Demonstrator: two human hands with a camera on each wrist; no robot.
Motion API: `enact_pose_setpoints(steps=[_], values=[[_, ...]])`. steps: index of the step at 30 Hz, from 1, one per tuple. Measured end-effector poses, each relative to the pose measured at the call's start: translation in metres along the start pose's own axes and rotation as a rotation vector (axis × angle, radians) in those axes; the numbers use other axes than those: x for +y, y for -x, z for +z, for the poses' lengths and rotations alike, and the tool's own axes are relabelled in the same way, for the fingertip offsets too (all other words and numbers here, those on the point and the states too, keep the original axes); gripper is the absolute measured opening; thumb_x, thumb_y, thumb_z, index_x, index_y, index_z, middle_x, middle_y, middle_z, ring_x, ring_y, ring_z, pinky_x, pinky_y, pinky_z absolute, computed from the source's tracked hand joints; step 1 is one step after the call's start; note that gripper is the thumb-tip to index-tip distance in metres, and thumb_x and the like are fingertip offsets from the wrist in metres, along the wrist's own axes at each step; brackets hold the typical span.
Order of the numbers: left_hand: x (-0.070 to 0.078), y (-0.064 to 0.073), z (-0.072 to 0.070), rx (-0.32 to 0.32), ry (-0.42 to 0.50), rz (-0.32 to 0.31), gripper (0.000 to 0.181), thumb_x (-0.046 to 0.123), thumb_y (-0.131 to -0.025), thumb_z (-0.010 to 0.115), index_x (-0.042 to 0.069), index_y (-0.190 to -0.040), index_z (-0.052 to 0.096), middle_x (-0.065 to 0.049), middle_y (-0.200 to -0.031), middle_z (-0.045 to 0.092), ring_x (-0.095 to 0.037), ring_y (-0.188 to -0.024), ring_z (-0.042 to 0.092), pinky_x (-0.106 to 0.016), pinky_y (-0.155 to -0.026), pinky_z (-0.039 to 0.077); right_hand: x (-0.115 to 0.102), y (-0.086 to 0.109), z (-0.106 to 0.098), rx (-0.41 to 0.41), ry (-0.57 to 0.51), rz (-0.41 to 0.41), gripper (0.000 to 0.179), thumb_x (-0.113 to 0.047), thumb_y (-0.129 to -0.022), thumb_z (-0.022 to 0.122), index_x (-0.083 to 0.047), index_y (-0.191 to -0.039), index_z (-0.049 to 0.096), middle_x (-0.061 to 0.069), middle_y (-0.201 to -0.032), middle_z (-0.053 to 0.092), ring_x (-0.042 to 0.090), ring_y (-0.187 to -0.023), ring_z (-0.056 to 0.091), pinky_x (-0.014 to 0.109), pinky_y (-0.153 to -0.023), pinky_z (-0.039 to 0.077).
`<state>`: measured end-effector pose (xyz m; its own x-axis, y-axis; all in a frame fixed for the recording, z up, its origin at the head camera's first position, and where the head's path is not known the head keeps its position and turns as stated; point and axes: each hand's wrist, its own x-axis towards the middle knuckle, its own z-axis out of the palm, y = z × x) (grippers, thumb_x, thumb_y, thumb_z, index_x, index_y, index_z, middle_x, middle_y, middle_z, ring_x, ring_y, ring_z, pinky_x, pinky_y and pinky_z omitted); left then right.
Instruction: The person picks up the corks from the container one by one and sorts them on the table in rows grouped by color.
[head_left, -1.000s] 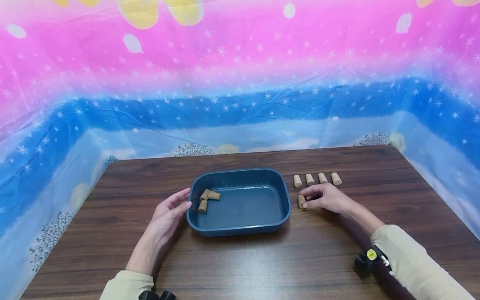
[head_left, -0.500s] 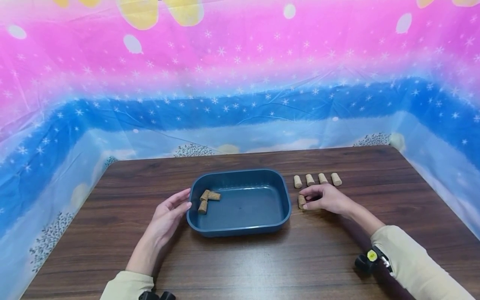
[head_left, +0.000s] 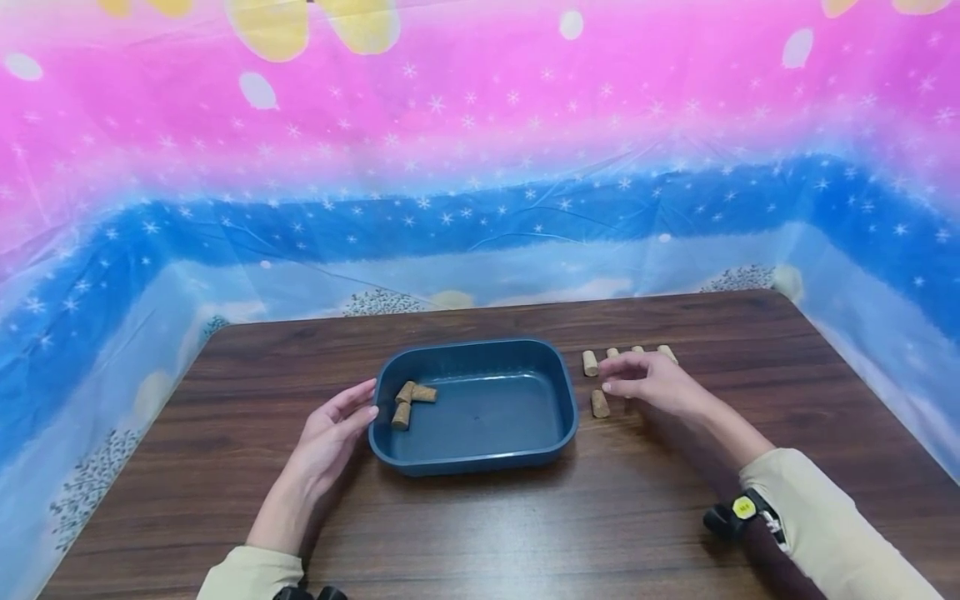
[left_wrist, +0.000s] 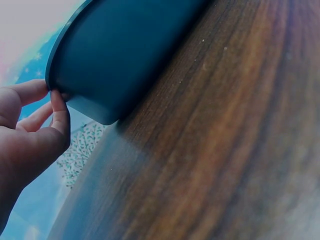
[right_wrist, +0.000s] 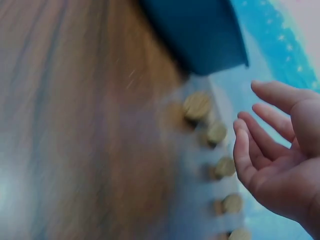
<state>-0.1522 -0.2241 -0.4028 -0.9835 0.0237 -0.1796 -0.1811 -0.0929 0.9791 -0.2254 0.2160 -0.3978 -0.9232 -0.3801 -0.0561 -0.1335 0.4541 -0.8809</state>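
At the left end of the dark blue plastic basin (head_left: 480,460), my left hand (head_left: 330,437) holds the rim between its fingertips and thumb. The left wrist view shows those fingers (left_wrist: 59,112) at the rim's outer side. My right hand (head_left: 656,385) hovers just above and to the right of a darker cork stopper (head_left: 600,405), which stands on the table. Nothing is between its parted thumb and fingers. Behind it is a row of several paler corks (head_left: 590,363), partly hidden by the hand. Brown corks (head_left: 402,416) lie together at the basin's left end.
The dark wood table (head_left: 480,533) reaches toward a pink and blue patterned cloth (head_left: 480,167) hung behind and along both sides. In the right wrist view, the basin's corner (right_wrist: 205,45) is close to the nearest cork (right_wrist: 196,107).
My right hand has let go of the darker cork and lifted slightly away from it, toward the row behind. The left hand stays at the basin's rim. The head view has shifted slightly.
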Motion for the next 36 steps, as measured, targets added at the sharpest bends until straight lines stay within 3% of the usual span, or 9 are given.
enact_pose_setpoints(steps=[6, 13, 26, 36], values=[[0.0, 0.0, 0.0, -0.009, -0.007, -0.006, 0.055, 0.009, -0.098, 0.057, -0.001, -0.147, 0.035, -0.015, -0.143, 0.038, -0.018, -0.122, 0.045, -0.018, -0.096, 0.041, -0.03, -0.006, 0.006, 0.035, 0.028, -0.04, 0.04, -0.02, -0.092, 0.068, 0.003, -0.124, 0.061, 0.017, -0.115, 0.064, 0.023, -0.1, 0.063, 0.043, -0.082, 0.054], [0.0, 0.001, 0.001, -0.01, -0.003, 0.0, 0.055, 0.009, -0.097, 0.058, -0.001, -0.146, 0.035, -0.015, -0.142, 0.039, -0.017, -0.12, 0.046, -0.018, -0.096, 0.041, -0.064, -0.015, 0.025, -0.008, 0.068, -0.115, 0.037, -0.017, -0.092, 0.066, 0.001, -0.124, 0.062, 0.015, -0.117, 0.064, 0.026, -0.104, 0.06, 0.044, -0.084, 0.052], [-0.002, 0.001, 0.002, 0.005, 0.004, 0.014, 0.054, 0.005, -0.098, 0.055, -0.004, -0.146, 0.034, -0.016, -0.14, 0.039, -0.016, -0.118, 0.046, -0.017, -0.095, 0.041, -0.12, -0.039, 0.085, -0.104, 0.049, -0.108, 0.035, -0.013, -0.09, 0.068, -0.004, -0.123, 0.063, 0.008, -0.114, 0.065, 0.023, -0.107, 0.058, 0.038, -0.086, 0.05], [0.0, 0.001, 0.003, -0.001, 0.001, 0.022, 0.053, 0.003, -0.098, 0.054, -0.004, -0.147, 0.034, -0.018, -0.141, 0.038, -0.016, -0.119, 0.045, -0.017, -0.095, 0.041, -0.133, -0.058, 0.133, -0.23, 0.145, -0.142, 0.037, -0.013, -0.092, 0.067, -0.001, -0.126, 0.061, 0.014, -0.123, 0.062, 0.022, -0.11, 0.059, 0.032, -0.087, 0.05]])
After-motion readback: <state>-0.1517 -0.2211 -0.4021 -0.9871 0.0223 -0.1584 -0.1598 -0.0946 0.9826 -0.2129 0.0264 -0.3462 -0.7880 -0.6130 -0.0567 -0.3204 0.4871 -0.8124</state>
